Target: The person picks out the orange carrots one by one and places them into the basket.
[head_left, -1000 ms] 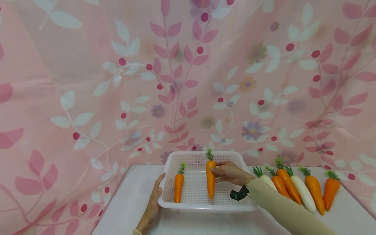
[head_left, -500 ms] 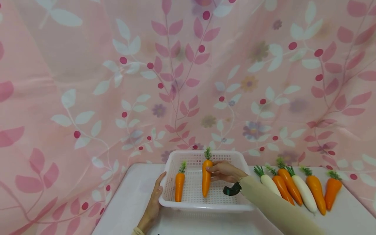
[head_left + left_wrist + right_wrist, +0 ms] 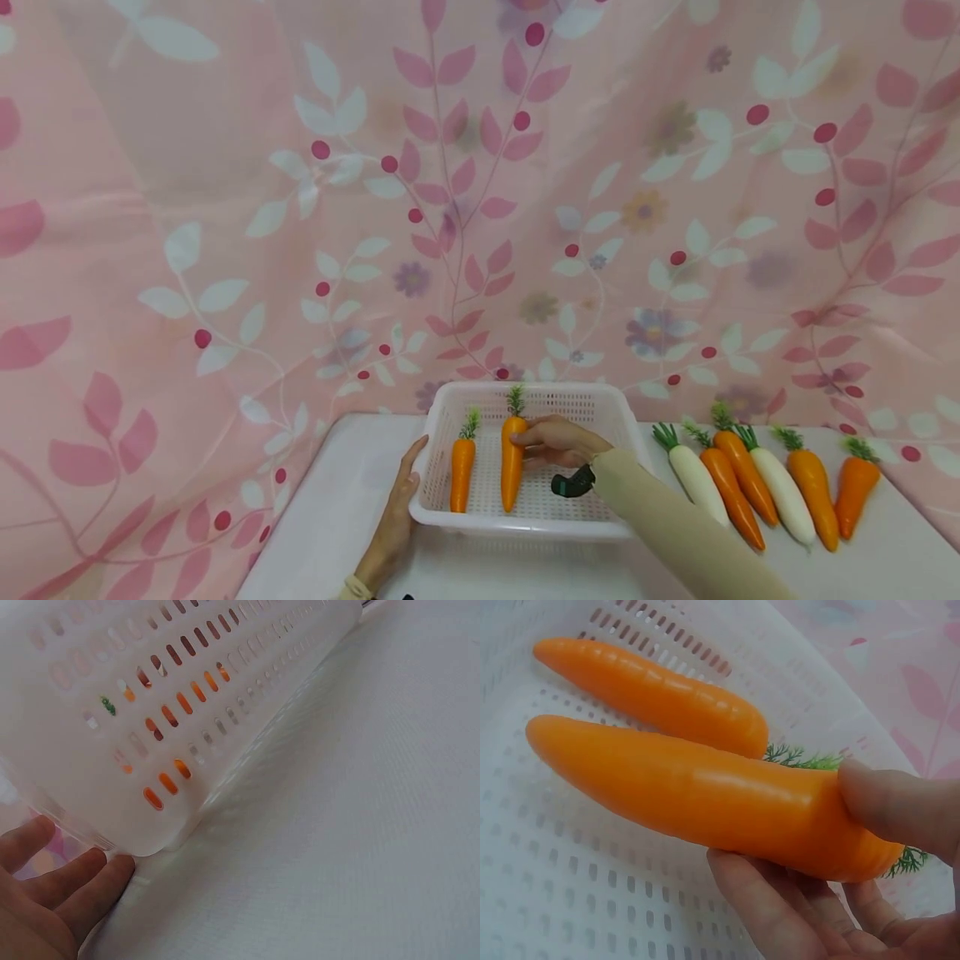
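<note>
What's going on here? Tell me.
A person's right grip holds a carrot inside the basket; whether it touches the bottom, I can't tell. The left grip rests against the basket's side. A second carrot lies in the basket, and four more carrots and two white radishes lie on the table to the right.

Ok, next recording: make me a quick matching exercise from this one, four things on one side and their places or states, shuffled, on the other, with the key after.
Things
1. left hand
2. right hand
3. leftmost carrot
4. white radish nearest the basket

Places and states
A. inside the basket, with no hand on it
B. gripping an orange carrot near its leafy end
C. on the table, beside a carrot
D. touching the left side of the basket

Right pairs: 1-D, 2-B, 3-A, 4-C
</note>
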The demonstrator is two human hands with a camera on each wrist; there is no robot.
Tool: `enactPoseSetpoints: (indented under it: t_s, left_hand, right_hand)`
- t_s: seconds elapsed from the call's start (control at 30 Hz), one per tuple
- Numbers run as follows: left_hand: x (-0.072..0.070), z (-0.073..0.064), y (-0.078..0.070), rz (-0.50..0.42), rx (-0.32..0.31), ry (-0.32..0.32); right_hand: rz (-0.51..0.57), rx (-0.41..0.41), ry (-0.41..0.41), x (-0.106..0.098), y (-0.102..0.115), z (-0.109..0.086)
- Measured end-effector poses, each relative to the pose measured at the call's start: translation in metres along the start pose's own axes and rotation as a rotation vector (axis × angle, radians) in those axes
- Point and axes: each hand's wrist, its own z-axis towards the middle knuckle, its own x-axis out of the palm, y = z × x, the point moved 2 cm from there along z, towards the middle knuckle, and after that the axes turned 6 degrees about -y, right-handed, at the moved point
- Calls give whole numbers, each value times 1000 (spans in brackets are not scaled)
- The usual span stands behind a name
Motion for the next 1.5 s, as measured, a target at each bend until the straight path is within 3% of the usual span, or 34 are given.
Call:
enactPoseSetpoints:
  t_s: [0.43, 1.1, 1.5]
  left_hand:
    - [-1, 5, -4, 36, 29, 2]
    - [0, 2, 1, 41, -16, -12]
    - [-2, 2, 4, 42, -26, -14]
  right_hand:
    - [-22, 30, 47, 12, 3, 11]
    - [-37, 49, 106, 34, 3, 19]
    - [-83, 58, 98, 42, 1, 22]
